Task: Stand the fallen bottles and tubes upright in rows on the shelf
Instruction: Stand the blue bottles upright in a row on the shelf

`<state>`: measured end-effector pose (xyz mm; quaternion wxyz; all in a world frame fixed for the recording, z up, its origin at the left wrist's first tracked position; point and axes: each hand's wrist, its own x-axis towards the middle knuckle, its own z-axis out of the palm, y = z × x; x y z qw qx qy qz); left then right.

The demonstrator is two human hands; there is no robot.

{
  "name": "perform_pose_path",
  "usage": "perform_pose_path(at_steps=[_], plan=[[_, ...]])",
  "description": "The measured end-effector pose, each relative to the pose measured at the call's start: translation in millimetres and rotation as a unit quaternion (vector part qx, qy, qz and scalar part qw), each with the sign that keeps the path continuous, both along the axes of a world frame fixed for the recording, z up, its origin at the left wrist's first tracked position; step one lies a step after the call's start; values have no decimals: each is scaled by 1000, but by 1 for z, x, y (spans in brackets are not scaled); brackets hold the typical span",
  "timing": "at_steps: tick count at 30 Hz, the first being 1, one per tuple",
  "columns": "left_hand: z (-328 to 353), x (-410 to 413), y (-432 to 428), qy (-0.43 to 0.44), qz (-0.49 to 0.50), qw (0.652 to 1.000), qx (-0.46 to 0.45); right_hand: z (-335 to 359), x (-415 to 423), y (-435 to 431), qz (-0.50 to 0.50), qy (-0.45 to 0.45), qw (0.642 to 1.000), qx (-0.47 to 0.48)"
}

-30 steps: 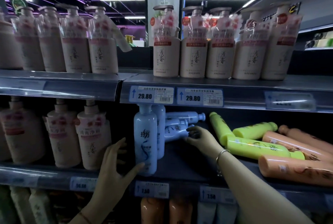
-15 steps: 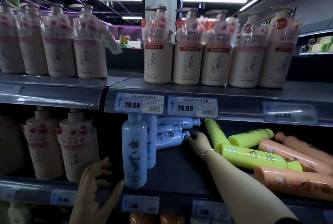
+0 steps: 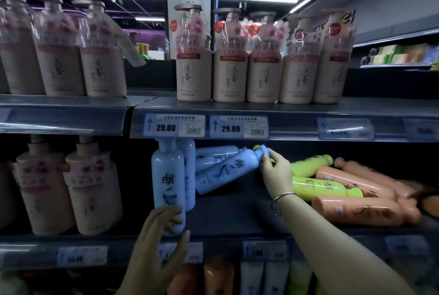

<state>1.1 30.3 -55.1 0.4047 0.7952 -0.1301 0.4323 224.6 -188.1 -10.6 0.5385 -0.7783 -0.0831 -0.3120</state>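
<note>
Right hand (image 3: 273,167): we're pinching the neck and cap end of a tilted pale-blue plastic bottle (image 3: 225,171), fingers pressed together around it just below the cap. The bottle is sitting at a slant on the dark middle shelf (image 3: 237,216), base down-left near the upright ones, cap up-right under the price rail.

Left hand (image 3: 161,235): we're curling fingers round the lower body of the front upright pale-blue bottle (image 3: 168,185) at the shelf's front edge, thumb spread out to the side. A second upright blue bottle (image 3: 188,164) is standing just behind it, touching or nearly so. More blue bottles (image 3: 216,153) are lying flat further back.

Handling, our read: rigid smooth plastic, probably full, so moderately heavy and bottom-weighted once up. The glossy wall looks slippery; the neck pinch is fine for pivoting, but we're better off taking mid-body for lifting and placing. Tall and narrow, so it's tipping easily; bracing the neighbour makes sense.

Right of us, lime-green bottles (image 3: 318,189) and peach-orange tubes (image 3: 356,209) are lying on their sides, piled against each other, not yet stood.
</note>
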Motion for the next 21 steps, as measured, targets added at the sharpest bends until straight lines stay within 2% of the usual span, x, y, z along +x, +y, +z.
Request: perform_pose_path(at_steps=[3, 6, 10, 14, 17, 21], plan=[[5, 8, -16, 60, -47, 997, 11, 11, -16, -23, -25, -48, 999, -1], [7, 31, -32, 99, -54, 993, 41, 23, -32, -46, -70, -110, 991, -11], [11, 74, -49, 143, -68, 987, 20, 35, -43, -75, -108, -146, 983, -40], [24, 123, -61, 190, -32, 981, -9, 36, -41, -103, -99, -145, 984, -38], [26, 155, -65, 184, 7, 982, -30, 35, -39, -121, -76, -149, 986, -11], [22, 195, -64, 204, 67, 976, -16, 40, -37, -141, -46, -158, 986, 1]])
